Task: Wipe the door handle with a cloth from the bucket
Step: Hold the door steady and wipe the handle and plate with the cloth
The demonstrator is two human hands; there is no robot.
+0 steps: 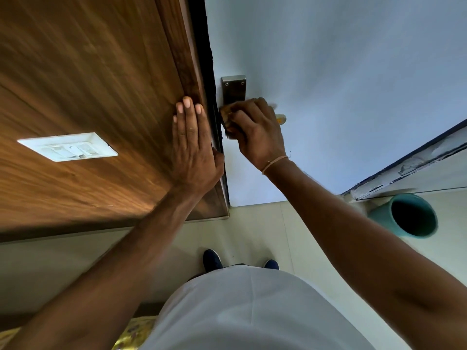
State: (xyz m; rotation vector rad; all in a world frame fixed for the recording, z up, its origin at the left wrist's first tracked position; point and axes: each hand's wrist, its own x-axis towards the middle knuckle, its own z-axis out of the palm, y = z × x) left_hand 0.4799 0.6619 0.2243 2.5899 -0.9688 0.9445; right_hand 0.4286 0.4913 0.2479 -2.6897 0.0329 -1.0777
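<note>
a person wipes a door handle [233, 89] with a cloth [226, 116] while bracing against the wooden frame.

the right hand [256, 132] is closed around the yellowish cloth, pressed on the lever just below the steel backplate on the pale door [341, 72]; the lever itself is hidden under hand and cloth, so its long axis cannot be told. the left hand [193, 147] lies open and flat on the wood panel [88, 72], just left of the handle, holding nothing. the right hand is the nearer one. a teal bucket [409, 215] stands on the floor to the right, well apart. a white switch plate [68, 147] carries no readable writing.
</note>
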